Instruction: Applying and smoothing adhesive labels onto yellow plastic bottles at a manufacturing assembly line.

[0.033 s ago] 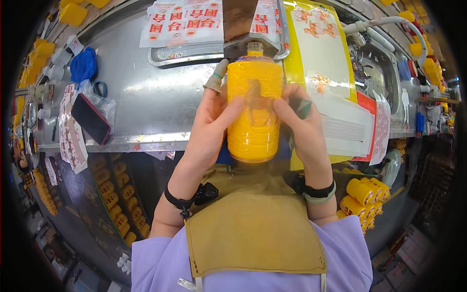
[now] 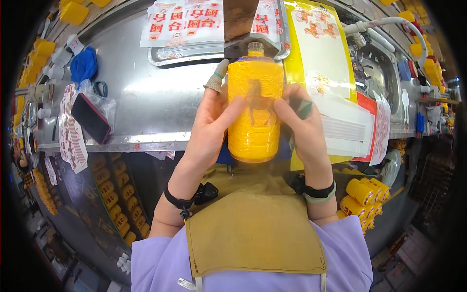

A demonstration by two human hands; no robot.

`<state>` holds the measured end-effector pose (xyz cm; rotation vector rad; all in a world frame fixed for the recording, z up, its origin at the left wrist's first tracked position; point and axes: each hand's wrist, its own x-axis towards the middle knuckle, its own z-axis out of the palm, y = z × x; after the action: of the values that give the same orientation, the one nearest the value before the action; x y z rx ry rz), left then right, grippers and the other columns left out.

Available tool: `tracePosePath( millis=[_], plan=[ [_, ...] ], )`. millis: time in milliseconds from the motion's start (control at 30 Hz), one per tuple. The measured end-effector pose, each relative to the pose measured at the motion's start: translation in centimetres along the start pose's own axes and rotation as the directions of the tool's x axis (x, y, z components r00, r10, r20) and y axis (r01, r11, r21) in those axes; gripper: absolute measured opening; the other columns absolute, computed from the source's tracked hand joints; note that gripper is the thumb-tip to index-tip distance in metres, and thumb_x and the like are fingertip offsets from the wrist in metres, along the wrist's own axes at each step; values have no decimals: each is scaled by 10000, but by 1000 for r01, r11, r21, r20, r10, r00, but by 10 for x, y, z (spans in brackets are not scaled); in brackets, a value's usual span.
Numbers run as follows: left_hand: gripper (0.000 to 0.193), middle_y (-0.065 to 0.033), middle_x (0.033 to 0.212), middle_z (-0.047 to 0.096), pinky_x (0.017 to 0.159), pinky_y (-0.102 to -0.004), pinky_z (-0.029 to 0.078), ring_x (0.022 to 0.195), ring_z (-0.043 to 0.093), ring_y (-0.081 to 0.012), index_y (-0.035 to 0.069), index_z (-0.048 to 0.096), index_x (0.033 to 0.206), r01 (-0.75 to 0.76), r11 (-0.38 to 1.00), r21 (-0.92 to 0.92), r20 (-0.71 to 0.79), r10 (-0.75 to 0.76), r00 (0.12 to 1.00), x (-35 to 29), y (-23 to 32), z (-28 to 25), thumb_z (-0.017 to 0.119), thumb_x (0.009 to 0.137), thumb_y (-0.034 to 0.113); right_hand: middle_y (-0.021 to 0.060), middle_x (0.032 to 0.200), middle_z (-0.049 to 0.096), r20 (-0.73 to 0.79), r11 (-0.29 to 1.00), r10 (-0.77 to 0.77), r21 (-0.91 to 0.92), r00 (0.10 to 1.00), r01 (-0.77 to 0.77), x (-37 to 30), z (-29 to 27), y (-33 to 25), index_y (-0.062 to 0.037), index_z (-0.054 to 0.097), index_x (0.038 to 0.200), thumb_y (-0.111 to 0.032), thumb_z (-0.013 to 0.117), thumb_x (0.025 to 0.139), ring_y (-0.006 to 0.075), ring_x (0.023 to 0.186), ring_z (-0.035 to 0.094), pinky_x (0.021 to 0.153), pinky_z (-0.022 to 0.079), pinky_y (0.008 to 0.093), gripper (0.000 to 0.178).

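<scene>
A yellow bottle (image 2: 254, 138) was at the frame's centre, pinched between your left hand (image 2: 212, 117) and right hand (image 2: 302, 119), thumbs at its front. 1 horse figure (image 2: 259, 101) seemed already placed there, its bonding impossible to tell; similar figures (image 2: 314, 31), upper right, apparently were left unused.

A cream, green-banded finger cover (image 2: 214, 80) tips the left grip (image 2: 214, 117). Behind it and the right grip (image 2: 304, 124) sit black wristbands (image 2: 178, 200). Farther back come a lavender top (image 2: 158, 265) and dark-stitched tan apron (image 2: 253, 238).
</scene>
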<state>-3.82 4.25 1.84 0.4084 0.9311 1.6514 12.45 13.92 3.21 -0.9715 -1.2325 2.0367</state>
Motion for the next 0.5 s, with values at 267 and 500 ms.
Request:
tracePosePath(
  millis=[267, 500],
  plan=[
    [731, -119, 1558, 455, 1182, -380, 360, 1420, 455, -203, 100, 196, 1642, -11, 1000, 22, 3, 11, 1000, 6, 1, -1, 598, 1031, 65, -49, 945, 510, 12, 1000, -7, 16, 1000, 6, 6, -2, 2, -86, 551, 1079, -101, 755, 956, 49, 892, 537, 801, 443, 202, 238],
    [719, -115, 1580, 425, 1192, -381, 346, 1440, 428, -209, 97, 186, 1645, 39, 998, -44, -25, -40, 999, 4, 1, -3, 582, 1045, 92, -57, 945, 513, -3, 1000, 20, 22, 1000, -20, 5, -3, 0, -95, 557, 1082, -126, 759, 956, 40, 870, 519, 768, 425, 196, 240]
  ],
)
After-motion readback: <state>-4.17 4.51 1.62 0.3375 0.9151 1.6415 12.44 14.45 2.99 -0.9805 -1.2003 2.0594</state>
